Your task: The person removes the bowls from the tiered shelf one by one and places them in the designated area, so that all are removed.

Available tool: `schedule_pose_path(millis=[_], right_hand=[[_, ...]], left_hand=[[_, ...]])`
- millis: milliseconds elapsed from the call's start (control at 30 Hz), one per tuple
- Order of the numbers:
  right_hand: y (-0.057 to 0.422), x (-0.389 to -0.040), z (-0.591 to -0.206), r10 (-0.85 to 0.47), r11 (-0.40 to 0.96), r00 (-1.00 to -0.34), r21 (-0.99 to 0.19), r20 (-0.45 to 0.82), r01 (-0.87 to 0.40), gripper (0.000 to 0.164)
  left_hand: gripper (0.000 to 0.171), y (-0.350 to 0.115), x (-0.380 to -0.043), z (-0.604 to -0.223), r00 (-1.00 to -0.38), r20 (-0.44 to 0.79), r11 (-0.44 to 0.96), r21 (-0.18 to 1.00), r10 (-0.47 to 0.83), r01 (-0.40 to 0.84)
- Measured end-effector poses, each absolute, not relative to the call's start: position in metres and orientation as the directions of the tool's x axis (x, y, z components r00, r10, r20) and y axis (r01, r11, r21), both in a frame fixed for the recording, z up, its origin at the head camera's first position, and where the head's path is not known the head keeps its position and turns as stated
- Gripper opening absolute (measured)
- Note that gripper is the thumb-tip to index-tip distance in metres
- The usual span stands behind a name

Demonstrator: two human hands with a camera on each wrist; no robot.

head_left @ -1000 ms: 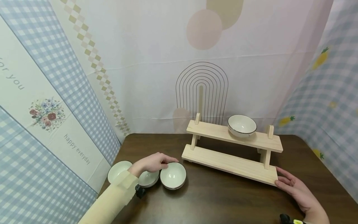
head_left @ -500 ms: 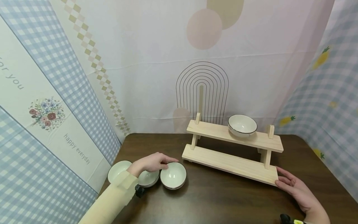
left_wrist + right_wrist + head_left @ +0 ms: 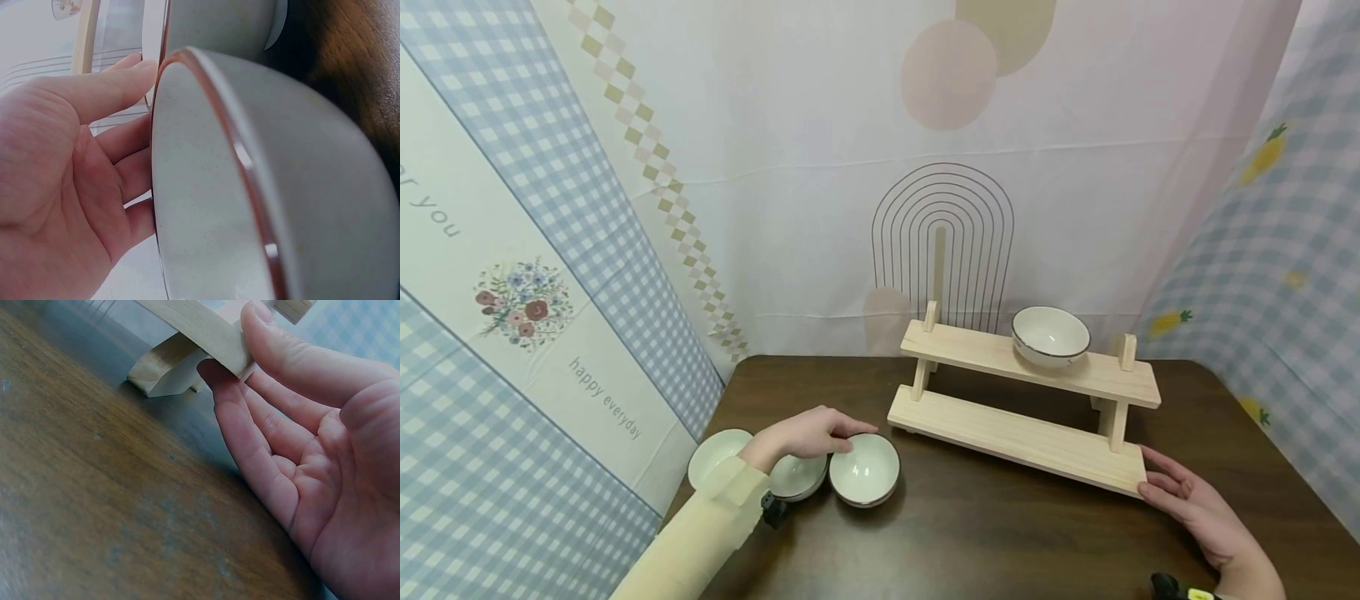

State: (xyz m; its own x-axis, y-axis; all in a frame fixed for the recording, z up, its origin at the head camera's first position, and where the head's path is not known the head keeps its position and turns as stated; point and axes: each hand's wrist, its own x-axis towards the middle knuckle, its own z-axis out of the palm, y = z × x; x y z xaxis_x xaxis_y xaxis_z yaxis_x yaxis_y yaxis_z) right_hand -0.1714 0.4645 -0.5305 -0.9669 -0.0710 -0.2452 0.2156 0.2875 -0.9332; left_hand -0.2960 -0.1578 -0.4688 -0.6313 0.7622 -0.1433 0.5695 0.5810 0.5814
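Observation:
My left hand [image 3: 814, 433] grips the rim of a white, dark-rimmed bowl [image 3: 867, 477], the rightmost of three standing on the table. Close beside it, partly under my wrist, is the middle bowl [image 3: 797, 479]. In the left wrist view a bowl [image 3: 325, 156] fills the foreground, and my thumb lies where its rim meets the farther bowl [image 3: 219, 28]. At the right, my right hand [image 3: 1197, 504] pinches the lower board's end of a two-tier wooden shelf [image 3: 1015, 439], thumb above and a finger beneath. On the upper tier sits another bowl [image 3: 1051, 335].
The third bowl [image 3: 709, 458] on the table is at the left edge, partly behind my sleeve [image 3: 715, 517]. A dark wooden table [image 3: 970, 533] carries everything. Patterned cloth [image 3: 805, 225] hangs behind, with checked cloth on both sides.

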Motion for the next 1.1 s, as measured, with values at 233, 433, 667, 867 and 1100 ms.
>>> schedule_pose_path(millis=[233, 433, 667, 867, 1100], right_hand=[[0.464, -0.172, -0.530, -0.072, 0.297, -0.968, -0.932, -0.241, 0.210, 0.071], [0.464, -0.171, -0.530, -0.071, 0.299, -0.966, -0.930, -0.247, 0.216, 0.071], [0.464, -0.173, -0.529, -0.076, 0.324, -0.978, -0.933, -0.192, 0.158, 0.071], [0.471, -0.185, -0.529, -0.086, 0.341, -0.975, -0.925, -0.206, 0.166, 0.075], [0.477, -0.200, -0.528, -0.103, 0.328, -0.968, -0.927, -0.229, 0.185, 0.075]], left_hand=[[0.044, -0.159, -0.297, -0.470, -0.634, -0.127, 0.562, 0.615, 0.762, 0.553], [0.038, -0.160, -0.297, -0.468, -0.673, -0.110, 0.560, 0.659, 0.731, 0.501], [0.034, -0.161, -0.300, -0.466, -0.700, -0.077, 0.554, 0.674, 0.710, 0.488], [0.031, -0.154, -0.305, -0.461, -0.742, -0.021, 0.552, 0.683, 0.670, 0.479], [0.026, -0.132, -0.308, -0.450, -0.790, 0.054, 0.541, 0.700, 0.611, 0.466]])
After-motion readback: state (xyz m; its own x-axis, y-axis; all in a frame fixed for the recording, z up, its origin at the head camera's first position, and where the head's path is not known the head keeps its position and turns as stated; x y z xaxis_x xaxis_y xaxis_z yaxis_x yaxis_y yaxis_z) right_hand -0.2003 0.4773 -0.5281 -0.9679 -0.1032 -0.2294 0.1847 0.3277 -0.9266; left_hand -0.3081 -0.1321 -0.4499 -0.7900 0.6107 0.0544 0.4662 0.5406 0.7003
